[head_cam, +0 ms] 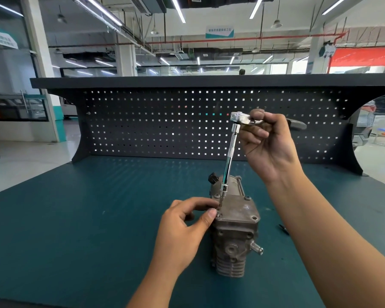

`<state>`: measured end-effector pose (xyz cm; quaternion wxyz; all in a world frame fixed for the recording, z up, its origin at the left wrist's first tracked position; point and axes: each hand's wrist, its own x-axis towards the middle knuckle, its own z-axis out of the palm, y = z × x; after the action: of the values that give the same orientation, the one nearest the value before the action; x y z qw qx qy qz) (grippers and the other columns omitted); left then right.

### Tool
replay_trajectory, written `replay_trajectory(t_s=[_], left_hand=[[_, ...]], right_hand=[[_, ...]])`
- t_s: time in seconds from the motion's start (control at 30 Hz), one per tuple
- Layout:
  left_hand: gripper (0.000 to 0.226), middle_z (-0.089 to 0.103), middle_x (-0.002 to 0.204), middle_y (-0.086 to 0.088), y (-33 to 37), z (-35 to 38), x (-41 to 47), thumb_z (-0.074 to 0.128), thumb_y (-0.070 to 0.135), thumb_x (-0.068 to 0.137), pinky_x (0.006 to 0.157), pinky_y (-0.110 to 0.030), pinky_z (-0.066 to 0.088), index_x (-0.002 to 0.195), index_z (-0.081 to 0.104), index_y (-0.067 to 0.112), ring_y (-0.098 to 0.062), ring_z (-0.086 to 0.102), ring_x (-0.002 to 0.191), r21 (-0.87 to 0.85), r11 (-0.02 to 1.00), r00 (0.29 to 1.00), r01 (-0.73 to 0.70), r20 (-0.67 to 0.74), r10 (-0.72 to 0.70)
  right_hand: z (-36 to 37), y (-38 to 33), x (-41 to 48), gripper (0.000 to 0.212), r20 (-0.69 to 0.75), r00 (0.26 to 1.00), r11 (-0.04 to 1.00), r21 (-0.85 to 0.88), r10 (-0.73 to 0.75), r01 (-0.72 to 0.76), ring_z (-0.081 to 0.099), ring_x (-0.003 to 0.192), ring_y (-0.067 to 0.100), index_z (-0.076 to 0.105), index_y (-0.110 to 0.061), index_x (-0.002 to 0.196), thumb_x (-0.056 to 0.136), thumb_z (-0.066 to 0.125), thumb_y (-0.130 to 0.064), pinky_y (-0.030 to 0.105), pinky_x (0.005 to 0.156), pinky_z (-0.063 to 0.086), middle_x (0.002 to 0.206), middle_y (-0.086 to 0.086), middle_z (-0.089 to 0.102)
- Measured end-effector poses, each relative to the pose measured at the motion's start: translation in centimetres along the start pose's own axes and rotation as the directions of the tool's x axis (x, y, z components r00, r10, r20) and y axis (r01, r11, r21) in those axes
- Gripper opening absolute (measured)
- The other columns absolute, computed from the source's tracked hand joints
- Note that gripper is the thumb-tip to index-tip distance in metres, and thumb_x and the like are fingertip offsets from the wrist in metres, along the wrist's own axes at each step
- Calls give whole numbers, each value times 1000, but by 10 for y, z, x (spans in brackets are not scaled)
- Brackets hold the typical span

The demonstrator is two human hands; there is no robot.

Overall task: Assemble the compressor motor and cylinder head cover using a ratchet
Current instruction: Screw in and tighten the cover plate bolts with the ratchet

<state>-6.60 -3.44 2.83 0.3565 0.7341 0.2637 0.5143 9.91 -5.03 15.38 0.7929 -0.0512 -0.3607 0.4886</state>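
Compressor (pixel 233 241) stands on end on the tabletop (pixel 76 218), cast metal, likely heavy, stiff and tippy, with the cylinder head cover (pixel 238 210) uppermost; steady it low on the finned body. Your right hand (pixel 269 145) wraps its fingers round the ratchet (pixel 240 118) head, and your left hand (pixel 182 230) pinches the long extension (pixel 230 152) tip at the cover's left edge. Open tabletop lies all round, pegboard (pixel 165 121) well behind, a small dark item (pixel 283 228) to your right

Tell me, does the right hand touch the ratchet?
Touching. The head view shows the right hand with its fingers curled round the ratchet handle, just behind its head.
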Motion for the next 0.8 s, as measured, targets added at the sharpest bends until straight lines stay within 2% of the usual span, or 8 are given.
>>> replay_trajectory(t_s=[0.13, 0.23, 0.33, 0.4, 0.47, 0.63, 0.8], left_hand=[[18, 70, 85, 19, 2, 3, 1, 67, 32, 75, 75, -22, 40, 88, 66, 45, -3, 58, 85, -63, 998, 1000, -4, 8, 4], [20, 71, 84, 18, 1, 4, 1, 65, 33, 72, 75, -24, 40, 89, 65, 43, -3, 58, 82, -80, 997, 1000, -8, -1, 8], [19, 71, 84, 15, 3, 3, 0, 71, 24, 77, 73, -25, 39, 89, 66, 39, 3, 58, 75, -99, 995, 1000, -11, -8, 10], [27, 71, 84, 14, 3, 3, -1, 73, 14, 80, 72, -25, 40, 87, 66, 38, 4, 58, 73, -98, 995, 1000, -6, -14, 4], [30, 70, 83, 16, 3, 2, -1, 73, 13, 79, 70, -24, 40, 85, 65, 41, 4, 56, 72, -79, 997, 1000, -1, -15, 0], [28, 71, 82, 17, 4, 1, -1, 73, 11, 78, 65, -12, 41, 86, 64, 37, 7, 59, 71, -105, 994, 1000, 0, -11, -1], [29, 71, 82, 16, 4, 1, 0, 74, 10, 78, 65, -10, 41, 85, 65, 36, 6, 61, 73, -106, 994, 1000, 1, -4, -2]], right_hand=[[-2, 0, -1, 5, -35, 999, 999, 32, 5, -3, 37, 31, 2, 37, -13, 75, 73, 41, -9, 9, 35, 25, 44, -6, 49], [-2, 0, -3, 4, -53, 999, 999, 43, 4, -1, 37, 31, 1, 39, -12, 75, 72, 41, -9, 9, 36, 24, 43, -5, 50], [-2, 0, -4, 3, -76, 997, 997, 75, 8, -3, 38, 31, 1, 45, -8, 71, 71, 42, -9, 9, 35, 25, 45, -5, 50], [-2, 0, -4, 16, -76, 997, 994, 108, 24, -16, 38, 31, 1, 54, -5, 61, 71, 42, -8, 10, 34, 25, 47, -4, 50], [-1, -1, -5, 22, -76, 997, 992, 121, 31, -22, 38, 31, 1, 56, -4, 54, 71, 42, -7, 10, 34, 26, 51, -4, 51], [5, -4, -7, 24, -69, 997, 994, 107, 34, -27, 38, 31, 1, 58, -4, 53, 72, 42, -8, 10, 34, 26, 47, -5, 50], [6, -1, -8, 3, -74, 996, 998, 50, 42, -39, 37, 32, 2, 42, -11, 73, 72, 42, -8, 11, 34, 27, 53, -3, 51]])
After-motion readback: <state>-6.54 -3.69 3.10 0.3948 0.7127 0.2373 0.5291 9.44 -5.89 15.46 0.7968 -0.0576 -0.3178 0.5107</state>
